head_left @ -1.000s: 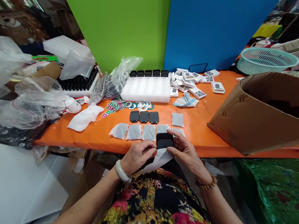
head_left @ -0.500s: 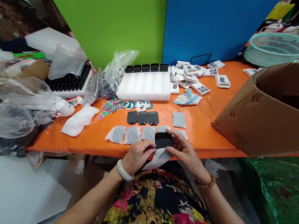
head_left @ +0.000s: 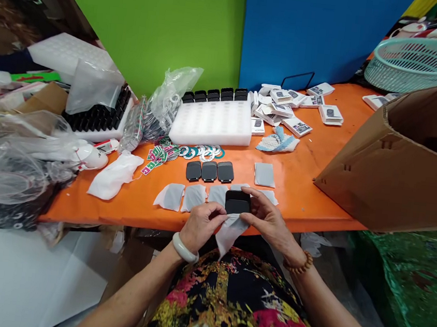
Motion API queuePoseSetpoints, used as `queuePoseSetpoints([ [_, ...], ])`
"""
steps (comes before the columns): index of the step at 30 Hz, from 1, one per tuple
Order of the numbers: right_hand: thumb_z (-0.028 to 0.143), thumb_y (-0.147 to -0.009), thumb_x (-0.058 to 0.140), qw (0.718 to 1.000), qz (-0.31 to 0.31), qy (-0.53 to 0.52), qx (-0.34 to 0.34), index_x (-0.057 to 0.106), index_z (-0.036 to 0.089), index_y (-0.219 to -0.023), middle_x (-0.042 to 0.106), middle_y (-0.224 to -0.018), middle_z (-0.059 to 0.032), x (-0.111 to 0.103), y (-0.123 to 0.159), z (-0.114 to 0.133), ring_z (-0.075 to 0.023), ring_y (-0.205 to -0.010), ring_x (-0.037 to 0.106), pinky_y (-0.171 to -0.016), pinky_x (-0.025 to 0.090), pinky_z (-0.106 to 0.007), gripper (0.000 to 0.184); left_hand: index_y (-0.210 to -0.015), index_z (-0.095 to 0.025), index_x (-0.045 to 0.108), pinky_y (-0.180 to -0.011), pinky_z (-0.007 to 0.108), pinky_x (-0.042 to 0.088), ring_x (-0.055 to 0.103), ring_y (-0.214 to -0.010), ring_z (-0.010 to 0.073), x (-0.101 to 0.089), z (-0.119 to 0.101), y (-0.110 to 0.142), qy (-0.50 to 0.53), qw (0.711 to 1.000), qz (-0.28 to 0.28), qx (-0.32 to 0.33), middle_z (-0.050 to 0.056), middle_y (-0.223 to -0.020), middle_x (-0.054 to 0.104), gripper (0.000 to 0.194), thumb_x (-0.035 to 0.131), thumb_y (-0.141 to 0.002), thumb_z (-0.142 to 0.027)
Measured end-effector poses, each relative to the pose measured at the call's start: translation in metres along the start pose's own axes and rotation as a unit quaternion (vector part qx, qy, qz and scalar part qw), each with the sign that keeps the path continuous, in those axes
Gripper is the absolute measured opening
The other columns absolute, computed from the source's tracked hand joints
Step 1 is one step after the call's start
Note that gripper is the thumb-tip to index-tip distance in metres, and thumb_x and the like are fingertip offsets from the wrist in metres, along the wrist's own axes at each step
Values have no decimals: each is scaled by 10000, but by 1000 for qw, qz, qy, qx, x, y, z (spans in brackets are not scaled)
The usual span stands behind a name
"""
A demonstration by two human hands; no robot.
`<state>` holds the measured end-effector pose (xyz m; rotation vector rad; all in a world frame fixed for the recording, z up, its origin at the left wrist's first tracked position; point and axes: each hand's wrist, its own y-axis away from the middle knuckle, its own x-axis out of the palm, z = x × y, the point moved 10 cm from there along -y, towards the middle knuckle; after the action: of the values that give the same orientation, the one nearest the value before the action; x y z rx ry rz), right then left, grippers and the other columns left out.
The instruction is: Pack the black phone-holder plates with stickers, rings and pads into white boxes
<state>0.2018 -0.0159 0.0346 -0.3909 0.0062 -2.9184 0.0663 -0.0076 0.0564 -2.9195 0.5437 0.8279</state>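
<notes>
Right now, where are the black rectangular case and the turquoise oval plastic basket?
Black rectangular case (head_left: 237, 205), head view: middle of its visible face.
Turquoise oval plastic basket (head_left: 393, 79), head view: front outer wall.

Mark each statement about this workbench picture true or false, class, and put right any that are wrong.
1. The right hand holds a black item between thumb and fingers. True.
2. The left hand lies flat on the foam tray. False: its fingertips pinch the edge of a white sleeve.
3. Three dark square pieces lie uncovered in a row on the orange table. True.
4. The teal basket stands at the left end of the scene. False: it is at the far right, behind the cardboard box.
5. The left wrist wears a pale bangle, the right a beaded bracelet. True.
</notes>
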Motion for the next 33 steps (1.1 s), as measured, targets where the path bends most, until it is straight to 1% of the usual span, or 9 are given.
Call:
queuePoseSetpoints([
  [3, 275, -824, 661, 999, 6, 30, -13, 520, 298, -1247, 626, -1094, -31, 3, 0, 1, -175, -972, 599, -777, 502, -277, 447, -702, -178, 559, -614, 246, 394, 510, -600, 119, 2, 4, 2, -30, 999, -11, -21, -25, -636, 556, 122, 565, -823, -188],
  [6, 278, -845, 636, 998, 10, 57, -30, 505, 306, -1269, 604, -1162, -37, 4, 0, 1, -183, -1012, 588, -824, 494, -297, 444, -730, -187, 503, -646, 264, 384, 501, -655, 138, 3, 1, 5, -70, 997, -27, -4, -15, -677, 524, 123, 498, -852, -181],
  [8, 274, -862, 613, 996, 9, 83, -34, 482, 308, -1294, 607, -1154, -41, 4, -1, 0, -181, -985, 592, -803, 496, -298, 453, -754, -193, 472, -669, 273, 381, 496, -693, 148, 4, -1, 6, -80, 996, -29, 11, -10, -708, 513, 117, 461, -871, -182],
  [14, 264, -887, 562, 984, 11, 174, -40, 479, 293, -1310, 592, -1190, -51, 1, -2, 1, -177, -945, 583, -811, 483, -319, 432, -751, -201, 437, -667, 269, 381, 479, -674, 137, -3, -4, -2, -28, 999, -14, 22, -23, -696, 491, 130, 444, -881, -199],
  [19, 292, -859, 603, 996, -16, 82, -34, 505, 273, -1268, 627, -1086, -48, -5, -5, 5, -174, -928, 590, -764, 494, -291, 421, -764, -188, 519, -680, 265, 431, 543, -707, 137, -14, -1, -7, 40, 998, -41, 28, -2, -742, 562, 106, 512, -863, -225],
  [22, 304, -815, 659, 998, -43, 40, -24, 533, 266, -1240, 626, -959, -33, -11, -6, 5, -160, -837, 587, -656, 487, -253, 444, -818, -184, 594, -705, 272, 469, 597, -741, 150, -10, 4, -5, 77, 996, -37, 22, 16, -789, 620, 72, 570, -843, -247],
  [25, 309, -795, 676, 998, -57, 8, -4, 551, 262, -1227, 615, -906, -23, -15, -6, 2, -148, -788, 578, -613, 468, -235, 452, -850, -184, 635, -705, 271, 491, 624, -731, 154, -5, 5, -2, 91, 995, -24, 26, 22, -790, 654, 84, 578, -844, -245],
  [28, 317, -788, 678, 997, -74, -9, 9, 560, 259, -1226, 611, -884, -18, -18, -5, -1, -149, -794, 578, -625, 468, -236, 457, -859, -183, 653, -690, 266, 501, 633, -710, 150, -2, -3, 1, 82, 995, -15, 52, 28, -785, 672, 106, 561, -860, -235],
  [33, 345, -779, 686, 997, -71, -10, 17, 557, 251, -1235, 631, -919, -36, -18, -4, -4, -171, -839, 595, -677, 493, -268, 483, -820, -188, 661, -694, 266, 493, 622, -705, 145, -10, -23, 6, 0, 992, -52, 117, 28, -748, 670, 122, 557, -870, -224],
])
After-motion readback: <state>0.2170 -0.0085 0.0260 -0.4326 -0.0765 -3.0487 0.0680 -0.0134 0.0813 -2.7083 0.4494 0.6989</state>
